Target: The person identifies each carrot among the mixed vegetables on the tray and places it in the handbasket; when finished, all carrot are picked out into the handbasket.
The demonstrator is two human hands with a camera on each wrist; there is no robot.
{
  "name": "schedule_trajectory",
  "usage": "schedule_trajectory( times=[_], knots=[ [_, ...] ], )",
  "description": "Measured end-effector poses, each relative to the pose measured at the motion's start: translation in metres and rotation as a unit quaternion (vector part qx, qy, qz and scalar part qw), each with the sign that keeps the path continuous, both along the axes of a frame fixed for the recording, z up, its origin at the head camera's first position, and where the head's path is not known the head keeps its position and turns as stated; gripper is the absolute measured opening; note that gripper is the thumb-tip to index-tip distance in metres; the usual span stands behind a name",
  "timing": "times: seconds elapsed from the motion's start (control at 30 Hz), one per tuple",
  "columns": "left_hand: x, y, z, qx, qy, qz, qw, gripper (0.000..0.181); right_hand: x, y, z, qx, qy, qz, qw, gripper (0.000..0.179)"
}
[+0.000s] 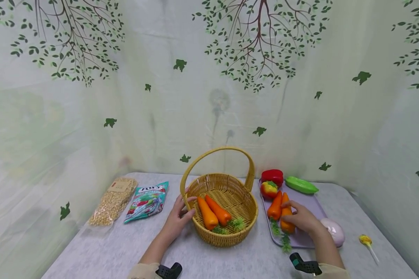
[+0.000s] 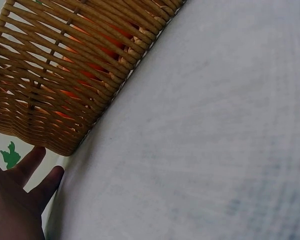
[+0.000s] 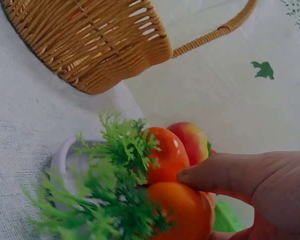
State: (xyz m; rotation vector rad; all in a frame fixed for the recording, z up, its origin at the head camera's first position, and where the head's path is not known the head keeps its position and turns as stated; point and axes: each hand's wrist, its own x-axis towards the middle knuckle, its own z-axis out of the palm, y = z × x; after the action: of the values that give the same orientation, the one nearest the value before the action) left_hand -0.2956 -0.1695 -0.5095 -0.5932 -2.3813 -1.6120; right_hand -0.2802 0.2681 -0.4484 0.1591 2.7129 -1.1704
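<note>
The wicker basket with its tall handle holds two carrots with leafy tops. At its left side my left hand touches the rim near the handle's base; fingers look spread and fairly straight in the left wrist view. My right hand pinches an orange carrot over the purple tray. Another carrot lies against it on the left. In the right wrist view, the thumb presses near the top of the held carrot, and green fronds hang toward the tray rim.
Behind the carrots are a red pepper, a red-yellow fruit and a long green vegetable. A pale round item sits at the tray's right. A lollipop lies farther right; a grain bag and candy bag lie left.
</note>
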Motion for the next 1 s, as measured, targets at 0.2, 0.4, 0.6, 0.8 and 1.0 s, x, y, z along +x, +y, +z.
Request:
schedule_trajectory(
  times=[0.2,0.4,0.6,0.8,1.0],
  knots=[
    [0.001,0.001,0.0,-0.004,-0.003,0.002,1.0,0.042,0.001,0.0,0.003,0.006,0.022,0.005,0.9997,0.049],
    [0.001,0.001,0.001,-0.007,0.006,0.005,0.9999,0.041,0.002,-0.001,0.012,-0.001,0.052,0.002,0.9987,0.048],
    [0.001,0.001,0.001,-0.007,0.003,0.005,1.0,0.041,0.006,-0.002,0.021,-0.044,0.074,-0.017,0.9962,0.036],
    [0.003,0.001,0.005,-0.004,-0.006,0.003,1.0,0.044,0.012,-0.007,0.033,-0.081,0.084,-0.014,0.993,0.031],
    [0.003,0.001,0.005,-0.001,-0.003,0.0,1.0,0.044,0.016,-0.013,0.043,-0.104,0.082,0.02,0.9909,0.031]
  ],
)
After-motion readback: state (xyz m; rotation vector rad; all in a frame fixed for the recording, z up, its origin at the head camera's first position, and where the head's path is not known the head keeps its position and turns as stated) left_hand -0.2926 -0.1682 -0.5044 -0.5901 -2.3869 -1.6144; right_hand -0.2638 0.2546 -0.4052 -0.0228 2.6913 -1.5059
